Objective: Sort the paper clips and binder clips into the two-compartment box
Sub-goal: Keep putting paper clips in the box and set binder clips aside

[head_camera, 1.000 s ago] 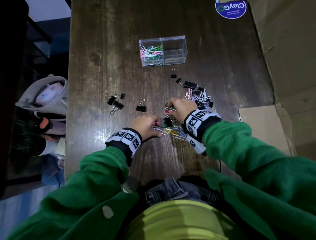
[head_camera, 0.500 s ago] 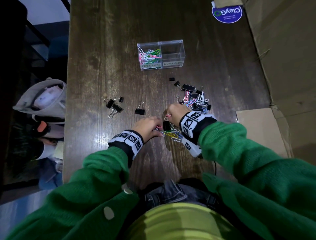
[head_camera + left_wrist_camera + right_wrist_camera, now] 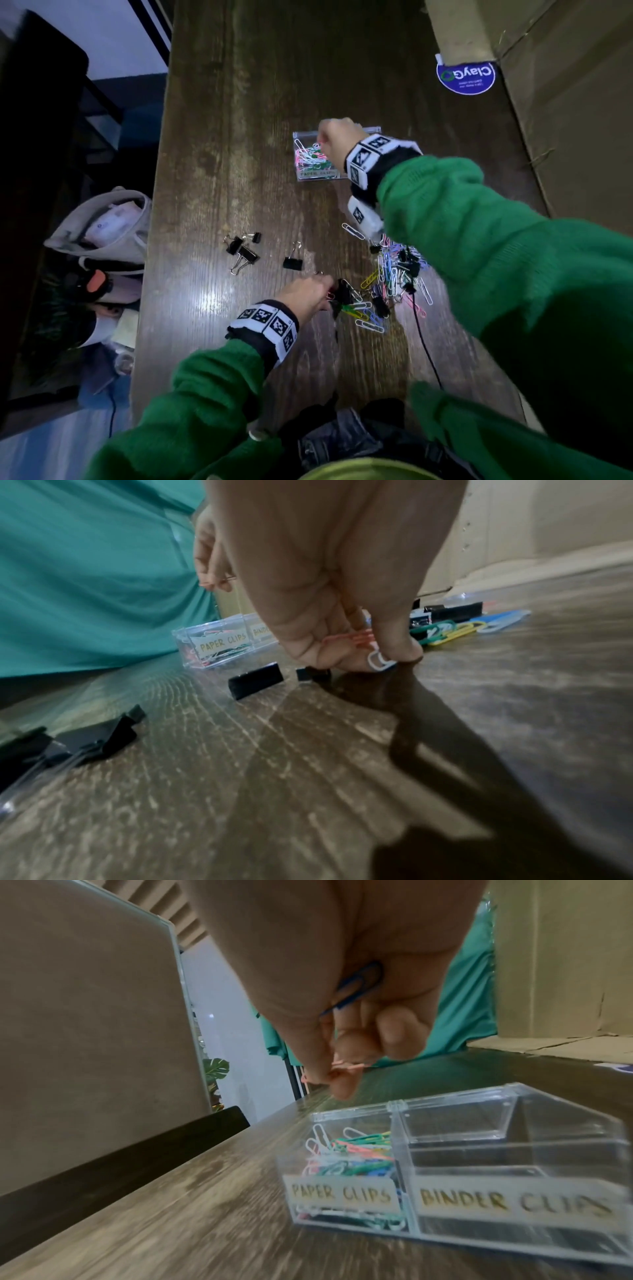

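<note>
Right hand (image 3: pixel 337 137) carried from pile (image 3: pixel 390 284) up to box (image 3: pixel 375 129) within last second; now held above PAPER CLIPS compartment (image 3: pixel 342 1153), fingers curled on blue clip (image 3: pixel 359 985) and pink clip (image 3: pixel 346 1066); release judged imminent. Left hand (image 3: pixel 305 296) kept at pile's near edge, pinching orange clip (image 3: pixel 349 639) and white clip (image 3: pixel 378 661) low on table (image 3: pixel 239 137). BINDER CLIPS compartment (image 3: pixel 514 1139) seen empty; binder clips (image 3: pixel 245 250) left scattered; sorting judged far from done.
</note>
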The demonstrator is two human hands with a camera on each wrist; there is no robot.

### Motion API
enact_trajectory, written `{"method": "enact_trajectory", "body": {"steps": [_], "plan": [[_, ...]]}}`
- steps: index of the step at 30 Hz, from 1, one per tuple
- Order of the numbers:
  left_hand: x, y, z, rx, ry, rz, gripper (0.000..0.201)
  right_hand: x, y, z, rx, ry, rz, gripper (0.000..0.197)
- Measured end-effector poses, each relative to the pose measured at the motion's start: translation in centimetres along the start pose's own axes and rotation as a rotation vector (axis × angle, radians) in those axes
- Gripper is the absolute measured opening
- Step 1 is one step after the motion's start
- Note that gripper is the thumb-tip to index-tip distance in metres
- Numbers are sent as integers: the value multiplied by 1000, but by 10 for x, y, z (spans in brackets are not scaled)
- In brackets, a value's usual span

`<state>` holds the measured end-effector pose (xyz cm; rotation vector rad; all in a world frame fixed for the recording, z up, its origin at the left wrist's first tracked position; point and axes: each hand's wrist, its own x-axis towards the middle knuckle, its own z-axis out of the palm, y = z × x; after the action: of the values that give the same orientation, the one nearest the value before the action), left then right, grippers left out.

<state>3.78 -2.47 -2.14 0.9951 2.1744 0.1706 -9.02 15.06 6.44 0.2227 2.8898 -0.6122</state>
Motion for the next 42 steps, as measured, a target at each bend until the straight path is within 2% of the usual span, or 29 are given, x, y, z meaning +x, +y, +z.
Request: {"method": "enact_trajectory", "body": {"steps": [2,5,7,11,12,13,17,19,23,25,29,32,35,38,42], "plan": [[2,-2,-1,8,-12,8,31,16,-3,1,29,-20,8,23],[3,-10,-2,-33,2,-4,22,28,-3,7,111,-56,21,46],[1,-15,-4,-86,53,-34,16,27,0,8,186,-22,24,56],[-1,-12,-14,-107,151,-62,21,4,19,16,313,166,30,26],[-1,-11,-16,-110,165,-59,20,-6,27,22,303,175,59,23],[1,-9,-16,-112,172,-50,19,-18,34,31,278,151,80,23],[9,-3,-7,-96,113,-24,21,-65,53,69,81,-112,106,18],[11,2,-4,-84,131,-22,23,-78,57,81,31,-173,107,25],[13,5,2,-98,155,-41,24,-89,56,89,88,-158,197,14],[14,5,4,-115,177,-45,23,-93,57,89,88,-176,216,15],[10,4,4,-127,127,-26,42,-104,59,85,31,-187,82,16],[6,1,3,-69,64,-17,28,-119,67,82,137,-186,67,20],[2,-4,-6,-67,68,-34,21,-138,76,78,213,-232,71,15],[3,-4,-33,-175,151,-46,21,-154,79,72,42,-252,53,10],[24,-6,-96,-118,419,-65,17,-159,82,75,-67,-276,-26,17]]}}
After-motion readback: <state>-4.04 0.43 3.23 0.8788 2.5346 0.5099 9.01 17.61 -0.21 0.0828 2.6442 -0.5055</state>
